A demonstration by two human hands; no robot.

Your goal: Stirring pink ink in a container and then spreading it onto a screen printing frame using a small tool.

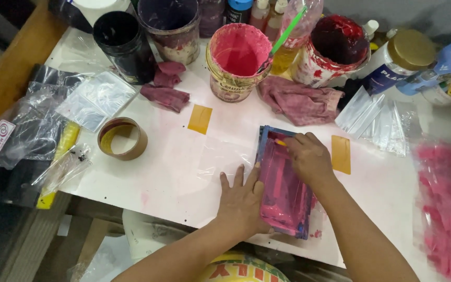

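— What was under the hands when you looked over?

— A small blue-framed printing screen, smeared pink all over, lying flat on the white table near its front edge. It seemed to sit over a clear plastic bag that stuck out to its left.

— And the hands?

— The left hand lay flat, fingers spread, pressed against the frame's left edge, gripping nothing. The right hand was curled over the far end of the screen, closed on what looked like a small yellow-tipped scraper; I couldn't make out the tool properly.

— How would you judge the stroke ought to go?

— I'd say keep the left palm firm so the frame can't creep on the slippery bag, and pull the ink down in one even pass, with steady pressure.

— What lay around it?

— Two amber tape strips on either side, a roll of brown tape to the left, and stained pink rags behind. Further back stood the open pink paint tub with a green stirrer, a red tub and a black pot. Printed pink bags were stacked at the right.
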